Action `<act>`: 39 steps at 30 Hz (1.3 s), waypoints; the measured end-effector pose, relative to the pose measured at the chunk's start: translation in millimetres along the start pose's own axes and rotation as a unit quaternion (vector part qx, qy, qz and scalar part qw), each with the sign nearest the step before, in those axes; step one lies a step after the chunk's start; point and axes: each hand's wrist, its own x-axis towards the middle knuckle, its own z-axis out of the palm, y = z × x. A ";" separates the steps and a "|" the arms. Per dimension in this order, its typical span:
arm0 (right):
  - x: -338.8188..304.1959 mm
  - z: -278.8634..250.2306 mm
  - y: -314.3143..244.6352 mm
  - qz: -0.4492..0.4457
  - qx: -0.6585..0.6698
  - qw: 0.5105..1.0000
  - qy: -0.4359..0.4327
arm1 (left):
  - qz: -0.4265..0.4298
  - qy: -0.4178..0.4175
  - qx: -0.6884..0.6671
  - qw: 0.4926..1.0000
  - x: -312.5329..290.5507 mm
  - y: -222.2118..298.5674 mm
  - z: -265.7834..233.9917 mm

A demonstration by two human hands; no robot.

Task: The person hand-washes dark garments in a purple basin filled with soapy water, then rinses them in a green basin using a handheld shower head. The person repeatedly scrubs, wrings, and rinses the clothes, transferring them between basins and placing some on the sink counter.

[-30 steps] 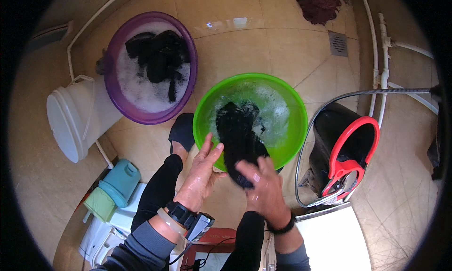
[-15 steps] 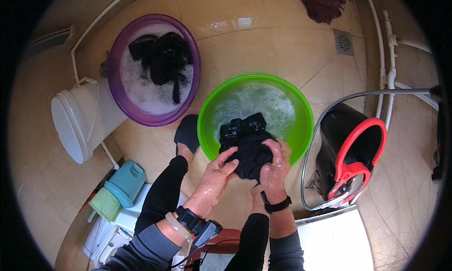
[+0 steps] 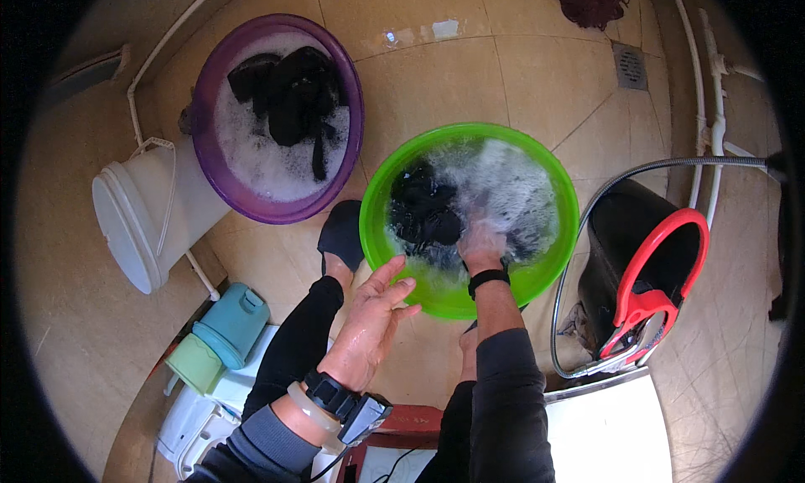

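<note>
Wet black cloth (image 3: 423,205) lies in churned water on the left side of the green basin (image 3: 444,302). My right hand (image 3: 482,244) reaches over the near rim into the basin, right beside the cloth. Foam and splashing cover its fingers, so their grip cannot be made out. My left hand (image 3: 369,319) hovers just outside the near-left rim, wet, with its fingers apart and nothing in them.
A purple basin (image 3: 355,122) with suds and black clothing (image 3: 293,106) stands at the upper left. Left of it lies a white bucket (image 3: 126,223). A black bucket with a red handle (image 3: 662,298) and a metal hose (image 3: 560,290) stand right. A floor drain (image 3: 630,66) lies beyond.
Both hands held the black cloth above the basin's near side. It now lies in the water, which splashes. My left hand has let go and drawn back; my right hand has dipped in.
</note>
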 end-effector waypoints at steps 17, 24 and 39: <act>-228.4 -148.9 -56.3 -0.362 0.236 0.901 -0.037 | 0.023 -0.072 -0.055 0.996 -17.9 23.7 22.7; -160.1 -75.4 9.7 -0.322 0.150 0.920 0.169 | 0.064 -0.067 -0.044 0.995 -6.1 8.5 17.1; -158.1 -104.0 -24.9 -0.167 0.428 0.888 -0.020 | 0.137 -0.157 0.054 0.977 -19.3 5.5 22.8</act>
